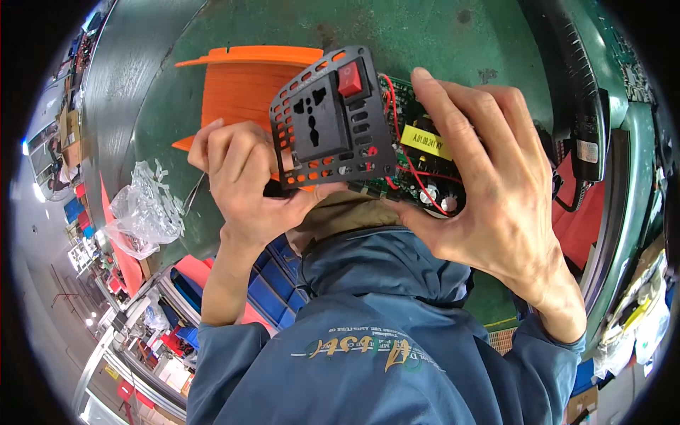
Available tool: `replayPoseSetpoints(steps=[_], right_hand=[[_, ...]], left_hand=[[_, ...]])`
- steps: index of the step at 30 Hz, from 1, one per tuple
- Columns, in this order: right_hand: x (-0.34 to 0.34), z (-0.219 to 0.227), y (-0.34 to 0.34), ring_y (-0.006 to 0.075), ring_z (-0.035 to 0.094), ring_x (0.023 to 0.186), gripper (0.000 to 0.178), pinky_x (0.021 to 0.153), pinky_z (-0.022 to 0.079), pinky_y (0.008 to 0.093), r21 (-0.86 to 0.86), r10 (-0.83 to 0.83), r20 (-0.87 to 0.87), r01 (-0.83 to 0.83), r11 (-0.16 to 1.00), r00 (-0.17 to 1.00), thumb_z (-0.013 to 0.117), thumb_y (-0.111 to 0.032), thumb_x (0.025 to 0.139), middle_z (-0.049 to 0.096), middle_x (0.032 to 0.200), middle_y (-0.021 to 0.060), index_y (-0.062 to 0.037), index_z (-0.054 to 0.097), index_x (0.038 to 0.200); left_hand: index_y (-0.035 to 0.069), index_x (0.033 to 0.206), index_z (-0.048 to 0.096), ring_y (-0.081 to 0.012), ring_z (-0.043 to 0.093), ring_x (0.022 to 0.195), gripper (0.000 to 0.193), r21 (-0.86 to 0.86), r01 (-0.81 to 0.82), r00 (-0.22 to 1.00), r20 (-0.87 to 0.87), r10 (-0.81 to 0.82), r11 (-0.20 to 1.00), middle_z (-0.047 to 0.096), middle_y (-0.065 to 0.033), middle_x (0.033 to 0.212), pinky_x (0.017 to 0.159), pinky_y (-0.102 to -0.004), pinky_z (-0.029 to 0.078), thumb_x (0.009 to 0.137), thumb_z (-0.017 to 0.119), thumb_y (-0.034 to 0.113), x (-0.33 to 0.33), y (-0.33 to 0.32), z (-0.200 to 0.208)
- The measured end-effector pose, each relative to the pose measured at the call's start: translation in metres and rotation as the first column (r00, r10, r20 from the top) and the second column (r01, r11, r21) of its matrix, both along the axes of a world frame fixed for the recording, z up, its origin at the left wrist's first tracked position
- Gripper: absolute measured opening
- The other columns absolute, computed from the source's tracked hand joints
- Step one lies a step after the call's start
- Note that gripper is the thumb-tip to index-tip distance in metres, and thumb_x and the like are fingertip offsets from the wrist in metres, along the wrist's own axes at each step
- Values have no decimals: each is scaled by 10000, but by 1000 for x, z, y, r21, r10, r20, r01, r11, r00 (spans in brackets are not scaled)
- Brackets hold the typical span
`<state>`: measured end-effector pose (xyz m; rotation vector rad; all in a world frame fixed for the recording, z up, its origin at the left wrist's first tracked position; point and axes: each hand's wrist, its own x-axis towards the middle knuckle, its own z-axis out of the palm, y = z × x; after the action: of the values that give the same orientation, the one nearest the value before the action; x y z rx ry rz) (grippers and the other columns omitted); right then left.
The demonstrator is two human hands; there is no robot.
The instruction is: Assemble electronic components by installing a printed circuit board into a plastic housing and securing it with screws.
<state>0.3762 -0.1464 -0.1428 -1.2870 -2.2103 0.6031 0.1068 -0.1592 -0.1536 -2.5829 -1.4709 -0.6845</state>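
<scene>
Between my hands is a black perforated end panel [371, 124] with a universal power socket [316, 117] and a red rocker switch [350, 79]. My left hand [244, 170] is closed on the panel's lower left edge, thumb along its underside. Thin red wires [394, 113] link the panel to a green circuit board [398, 88] behind it. My right hand [489, 170] grips this board from the right, fingers over the top and thumb beneath. A yellow-labelled component [425, 143] and capacitors [443, 200] show between the fingers. An orange ribbed housing [244, 92] lies behind my left hand, partly covered by the panel.
A green work surface [425, 32] spreads around my hands. Crumpled clear plastic [147, 209] lies to the left. On the right a black handheld tool [588, 134] with a cord stands near red sheeting [577, 219]. Blue bins [273, 283] show below, beside my body.
</scene>
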Motion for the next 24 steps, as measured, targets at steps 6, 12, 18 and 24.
replayPoseSetpoints(steps=[6,12,18,24], right_hand=[[0,5,4,340,593,1059,1027,935,515,442,-50,42,33,-40,998,999,907,-192,537,624,1229,142,15,507,1459],[7,21,-6,382,599,1055,1005,929,519,468,3,6,77,-6,1000,997,947,-279,576,617,1171,188,25,506,1427],[36,75,-7,242,679,1061,1039,951,547,375,-266,-138,2,134,955,990,956,-299,612,670,1167,148,1,479,1486],[0,82,70,284,692,1077,992,968,536,390,-11,-346,21,346,938,938,896,-446,751,690,1222,193,27,449,1499]], left_hand=[[117,709,530,-272,558,817,589,5,-12,1000,11,12,1000,566,-47,796,911,-429,363,642,899,571,-4,-2,-1],[107,712,563,-254,583,855,564,-29,27,993,116,-24,999,570,-46,813,1003,-477,411,650,877,571,-5,5,-8],[153,691,579,-190,621,877,466,-70,72,955,294,-48,995,590,11,794,1082,-493,395,642,961,415,-19,7,7],[142,740,592,-187,615,861,482,-52,65,838,545,-26,997,591,13,802,1114,-480,383,660,967,433,-33,9,33]])
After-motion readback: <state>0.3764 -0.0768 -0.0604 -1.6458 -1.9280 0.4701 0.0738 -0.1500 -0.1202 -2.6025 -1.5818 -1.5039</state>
